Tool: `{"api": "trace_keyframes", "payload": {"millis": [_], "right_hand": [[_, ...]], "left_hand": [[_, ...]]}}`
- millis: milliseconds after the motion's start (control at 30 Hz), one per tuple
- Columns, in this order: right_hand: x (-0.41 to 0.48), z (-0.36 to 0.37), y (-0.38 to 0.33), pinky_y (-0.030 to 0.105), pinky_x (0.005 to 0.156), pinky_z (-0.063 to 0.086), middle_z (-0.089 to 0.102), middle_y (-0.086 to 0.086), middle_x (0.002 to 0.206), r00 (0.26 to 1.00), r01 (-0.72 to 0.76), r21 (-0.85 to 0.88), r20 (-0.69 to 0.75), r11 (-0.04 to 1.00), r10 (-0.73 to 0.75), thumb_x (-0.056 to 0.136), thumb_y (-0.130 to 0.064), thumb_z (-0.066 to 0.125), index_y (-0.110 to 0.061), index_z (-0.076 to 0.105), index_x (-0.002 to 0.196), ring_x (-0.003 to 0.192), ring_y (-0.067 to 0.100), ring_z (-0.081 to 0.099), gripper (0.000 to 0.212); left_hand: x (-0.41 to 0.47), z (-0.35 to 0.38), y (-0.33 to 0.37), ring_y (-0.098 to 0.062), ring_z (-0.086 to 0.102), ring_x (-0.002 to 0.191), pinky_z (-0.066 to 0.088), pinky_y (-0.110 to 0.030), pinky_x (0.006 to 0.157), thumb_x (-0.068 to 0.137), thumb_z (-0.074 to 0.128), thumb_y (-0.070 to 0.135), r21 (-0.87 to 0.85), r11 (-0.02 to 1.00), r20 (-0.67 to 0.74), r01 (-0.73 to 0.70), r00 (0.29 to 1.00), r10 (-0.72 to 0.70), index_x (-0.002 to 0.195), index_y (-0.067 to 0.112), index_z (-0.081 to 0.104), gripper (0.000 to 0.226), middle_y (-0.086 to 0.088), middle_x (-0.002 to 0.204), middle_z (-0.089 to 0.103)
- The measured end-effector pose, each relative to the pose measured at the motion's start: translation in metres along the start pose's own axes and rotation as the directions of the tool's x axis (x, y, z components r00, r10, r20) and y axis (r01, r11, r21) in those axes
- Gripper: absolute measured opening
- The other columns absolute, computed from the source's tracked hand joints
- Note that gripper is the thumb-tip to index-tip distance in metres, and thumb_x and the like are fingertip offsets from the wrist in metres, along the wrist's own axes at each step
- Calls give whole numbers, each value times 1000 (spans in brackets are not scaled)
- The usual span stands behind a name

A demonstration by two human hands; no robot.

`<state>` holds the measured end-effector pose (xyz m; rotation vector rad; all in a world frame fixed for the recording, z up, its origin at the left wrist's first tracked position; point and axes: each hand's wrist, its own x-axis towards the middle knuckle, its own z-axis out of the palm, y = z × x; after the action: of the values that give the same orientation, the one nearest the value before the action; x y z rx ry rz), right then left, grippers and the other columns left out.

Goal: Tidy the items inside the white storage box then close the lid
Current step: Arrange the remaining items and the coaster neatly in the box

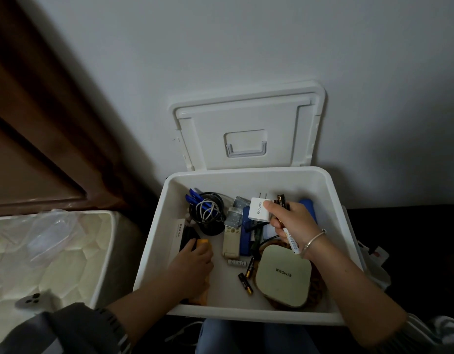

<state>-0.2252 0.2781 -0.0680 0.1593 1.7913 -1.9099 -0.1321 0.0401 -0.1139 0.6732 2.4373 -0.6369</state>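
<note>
The white storage box [154,226] stands open against the wall, its lid [246,118] leaning upright behind it. My right hand [292,226] hovers over the box's right side, holding a white Yooboo charger [259,209] together with a thin white tube and some small dark pieces. My left hand [192,269] rests at the box's left, fingers on an orange object [203,245] beside a flat dark item. Inside lie a black mesh cup [208,213] with cable and blue pens, a cream remote [231,241], loose batteries [246,279] and a beige square device [282,274].
A mattress [42,256] with clear plastic wrapping and a phone [34,301] on it lies to the left. A brown wooden door or frame [29,123] rises at the upper left. My knees are just below the box's front rim.
</note>
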Motion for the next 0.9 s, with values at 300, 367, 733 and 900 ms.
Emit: {"api": "trace_keyframes", "payload": {"millis": [300, 367, 733, 900], "right_hand": [[0, 3, 0, 17, 32, 26, 47, -2, 49, 998, -13, 3, 63, 1000, 13, 90, -32, 59, -8, 66, 90, 35, 9, 33, 25], [0, 3, 1, 18, 32, 27, 47, -3, 49, 994, -36, 5, 100, 999, 36, 90, -32, 59, -7, 66, 93, 35, 9, 34, 26], [-4, 13, 14, 17, 32, 28, 51, 0, 52, 907, -137, -191, 370, 972, 200, 84, -38, 66, -10, 64, 90, 35, 9, 38, 28], [-6, 14, 16, 16, 32, 29, 51, 1, 54, 888, -183, -226, 380, 957, 260, 84, -37, 66, -11, 65, 87, 36, 9, 38, 25]], "left_hand": [[-3, -2, -8, -17, 21, 142, 13, -38, 116, 95, 41, 38, -286, 958, -167, 24, 983, -75, 139, 21, 43, 47, 0, 149, 35], [-3, -15, -5, -12, 30, 136, 22, -30, 113, 94, 48, 41, -531, 846, -229, 37, 956, -185, 139, 23, 43, 49, 6, 144, 40], [-3, -98, 26, -26, 68, 92, 54, -41, 84, 101, 34, 46, -493, -870, 243, 12, 962, -125, 117, 8, 60, 50, -17, 105, 70], [-2, -92, 33, -27, 68, 92, 59, -29, 66, 102, 42, 32, -500, -864, 314, -48, 920, -233, 114, 1, 61, 38, -21, 110, 68]]}}
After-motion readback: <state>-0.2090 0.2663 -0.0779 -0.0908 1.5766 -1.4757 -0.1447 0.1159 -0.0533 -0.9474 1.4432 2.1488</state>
